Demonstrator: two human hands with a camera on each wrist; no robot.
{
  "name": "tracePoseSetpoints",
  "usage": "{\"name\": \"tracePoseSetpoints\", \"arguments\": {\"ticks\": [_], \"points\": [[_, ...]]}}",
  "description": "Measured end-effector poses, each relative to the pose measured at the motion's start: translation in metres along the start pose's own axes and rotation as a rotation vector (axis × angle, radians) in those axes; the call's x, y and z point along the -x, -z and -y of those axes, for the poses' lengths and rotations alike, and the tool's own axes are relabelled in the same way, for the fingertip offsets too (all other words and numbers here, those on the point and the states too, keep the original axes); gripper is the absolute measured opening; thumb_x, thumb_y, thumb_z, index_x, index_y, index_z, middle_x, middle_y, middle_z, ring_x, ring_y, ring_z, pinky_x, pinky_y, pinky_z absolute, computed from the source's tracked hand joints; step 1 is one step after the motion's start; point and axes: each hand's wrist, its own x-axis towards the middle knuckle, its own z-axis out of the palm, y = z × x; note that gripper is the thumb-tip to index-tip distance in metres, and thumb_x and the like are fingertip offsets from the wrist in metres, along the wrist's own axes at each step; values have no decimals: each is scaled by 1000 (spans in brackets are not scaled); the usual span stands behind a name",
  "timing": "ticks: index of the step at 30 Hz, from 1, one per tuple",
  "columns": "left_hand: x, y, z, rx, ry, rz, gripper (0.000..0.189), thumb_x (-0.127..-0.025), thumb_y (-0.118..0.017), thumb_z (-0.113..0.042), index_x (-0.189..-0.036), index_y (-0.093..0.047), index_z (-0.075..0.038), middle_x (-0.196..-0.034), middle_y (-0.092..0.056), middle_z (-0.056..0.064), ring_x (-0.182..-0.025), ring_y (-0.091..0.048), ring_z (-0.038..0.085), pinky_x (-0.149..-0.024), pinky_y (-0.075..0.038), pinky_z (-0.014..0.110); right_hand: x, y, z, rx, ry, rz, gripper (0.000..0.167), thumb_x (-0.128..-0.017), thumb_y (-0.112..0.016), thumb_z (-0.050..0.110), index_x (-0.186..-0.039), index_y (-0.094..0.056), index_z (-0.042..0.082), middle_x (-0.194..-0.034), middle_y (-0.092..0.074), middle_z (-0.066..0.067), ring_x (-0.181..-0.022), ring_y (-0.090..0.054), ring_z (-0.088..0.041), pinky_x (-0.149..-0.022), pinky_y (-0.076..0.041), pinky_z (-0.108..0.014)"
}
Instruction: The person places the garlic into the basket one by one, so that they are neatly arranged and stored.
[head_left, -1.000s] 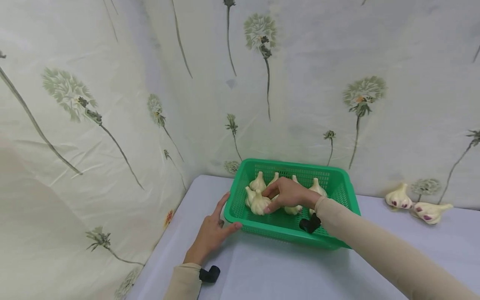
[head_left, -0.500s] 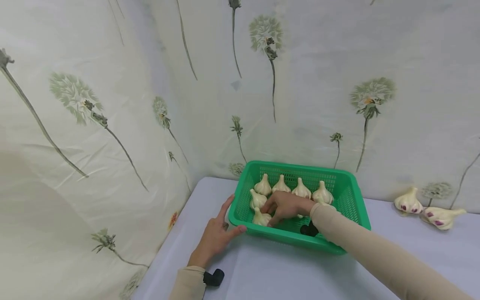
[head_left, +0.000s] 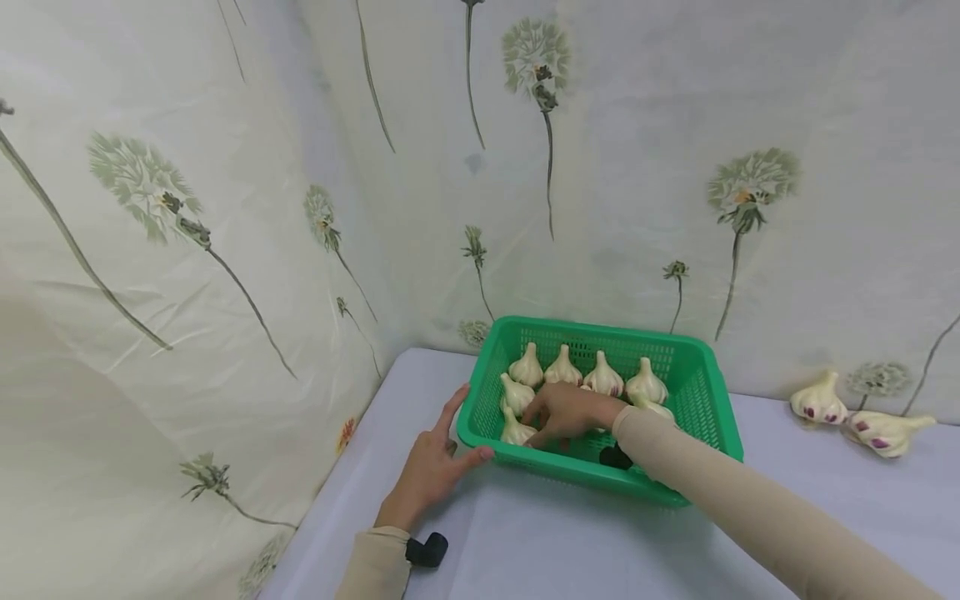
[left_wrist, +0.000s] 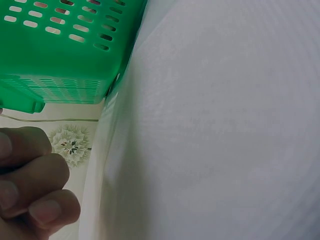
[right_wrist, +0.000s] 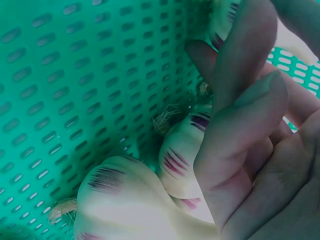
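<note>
My right hand (head_left: 566, 410) reaches into a green plastic basket (head_left: 712, 392), its fingers bent loosely. Its fingertips touch or nearly touch a garlic bulb (head_left: 515, 431) in the front left corner. Just behind that bulb is another garlic bulb (head_left: 517, 395). Several more garlic bulbs (head_left: 527, 367) line the back wall, stems up. In the right wrist view, purple-streaked garlic bulbs (right_wrist: 130, 195) lie beside the hand (right_wrist: 255, 145); no bulb shows enclosed in it. My left hand (head_left: 429, 473) rests at the basket's left front corner, index finger and thumb extended along the rim, other fingers bent below.
Two loose garlic bulbs, one upright (head_left: 819, 402) and one lying on its side (head_left: 889, 434), are on the white-covered table (head_left: 555, 542) at the right. A dandelion-print sheet (head_left: 615, 167) hangs behind and to the left.
The right hand has brought a garlic bulb down into the basket's front left corner. That bulb has shifted slightly left, and the fingers have come away from around it. The left hand stays on the corner.
</note>
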Motion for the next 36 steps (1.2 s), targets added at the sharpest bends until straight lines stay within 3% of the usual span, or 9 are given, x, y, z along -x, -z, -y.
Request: {"name": "tracePoseSetpoints", "arguments": {"ticks": [8,20,22,26,32,36], "points": [[0,-3,0,-2,11,12,96,-90,-76,-67,-165,-16,-58,-55,-28,-13,-52,-24,5,-49,-27,25,3,-5,-1,13,-45,-9,38,-94,-83,24,-127,-75,7,-105,-81,-10,-58,-73,-20,-72,-60,-29],[-1,-5,-2,2,5,18,96,-90,-77,-64,-163,-16,-60,-55,-29,-12,-52,-24,5,-49,-27,25,10,-4,0,21,-58,-38,36,-96,-82,30,-124,-76,8,-110,-79,-12,-58,-73,-21,-69,-58,-31],[-1,-5,-3,-6,2,14,96,-90,-77,-65,-164,-16,-60,-55,-29,-13,-52,-24,5,-50,-27,25,13,-2,2,22,-65,-58,38,-95,-82,32,-125,-76,8,-116,-77,-13,-57,-73,-21,-70,-59,-30],[0,-4,-3,-13,-10,-3,96,-89,-76,-67,-165,-19,-57,-56,-28,-13,-53,-25,4,-50,-28,25,23,7,11,47,-57,-117,45,-96,-81,36,-129,-75,7,-126,-74,-15,-56,-73,-22,-77,-60,-33],[1,-1,-2,-12,-21,-6,97,-88,-74,-72,-166,-18,-55,-56,-28,-14,-53,-24,4,-50,-27,25,46,31,21,114,-38,-184,55,-100,-73,47,-135,-71,4,-121,-77,-14,-61,-75,-20,-99,-57,-52],[2,-2,-2,-6,-17,-9,97,-88,-74,-72,-165,-18,-56,-55,-28,-14,-52,-24,3,-49,-28,25,68,46,21,144,-63,-217,56,-103,-66,51,-135,-71,5,-122,-77,-16,-58,-72,-15,-98,-57,-53]]}}
